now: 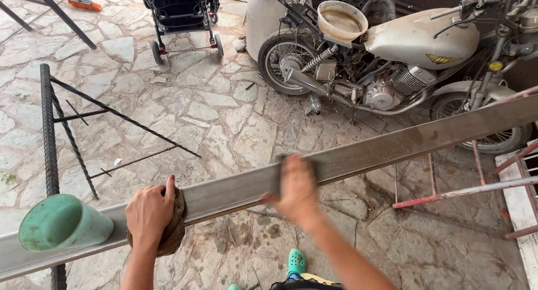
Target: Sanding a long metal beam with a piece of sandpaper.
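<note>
A long grey metal beam (392, 147) runs across the view from lower left to upper right. My left hand (148, 211) grips the beam through a brown rag (175, 229). My right hand (297, 189), blurred by motion, presses a dark sanding pad (283, 167) against the face of the beam near its middle. A green plastic cup (61, 222) sits tilted on the beam at the far left.
The beam rests on a rebar stand (50, 138) at left and a red metal frame (448, 192) at right. A grey motorcycle (403, 49) with a basin on its seat stands behind. A stroller (182, 15) is at the back. The stone paving is uneven.
</note>
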